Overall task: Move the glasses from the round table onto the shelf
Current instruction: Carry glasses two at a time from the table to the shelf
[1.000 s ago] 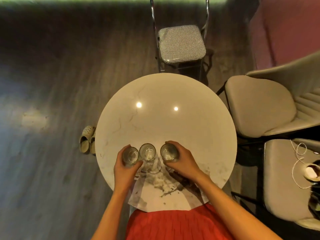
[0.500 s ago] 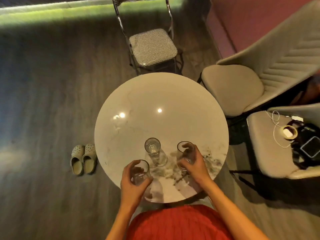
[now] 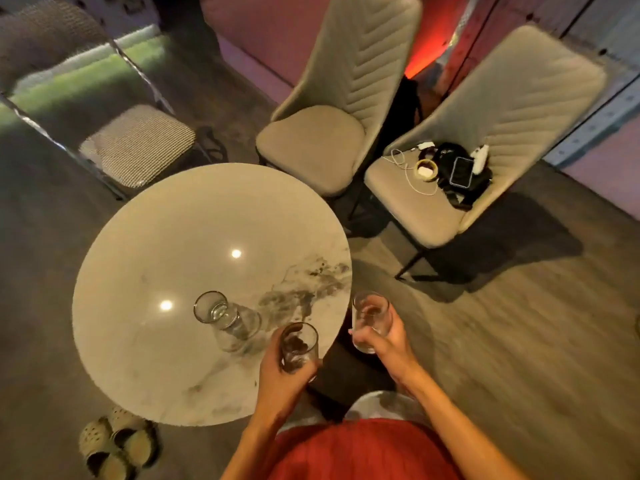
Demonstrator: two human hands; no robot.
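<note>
Since half a second ago both hands have come up off the round white marble table (image 3: 166, 230), each carrying a glass off to the right, while one glass has stayed where it was. That lone clear tall glass (image 3: 221, 317) stands upright on the table, just left of the left hand's fingers and apart from them. The left hand (image 3: 277, 386) has its fingers curled round a clear straight-sided glass (image 3: 299, 341), held upright above the table's near right edge. The right hand (image 3: 388, 341) grips another clear tumbler (image 3: 370, 313), to the right of the left fingers and already past the rim, over the grey wood-look floor (image 3: 519, 341).

I judge the task barely begun. Two glasses are lifted, none is shelved, and one is left to fetch. No shelf is in view.

Down and left of the fingers, a pair of pale perforated slippers (image 3: 117, 441) lies on the floor. Beyond the fingers stand a checked-seat metal chair (image 3: 138, 143) and a beige padded chair (image 3: 311, 143). A second beige chair (image 3: 519, 98) bears a dark phone (image 3: 460, 173) and white cables.
</note>
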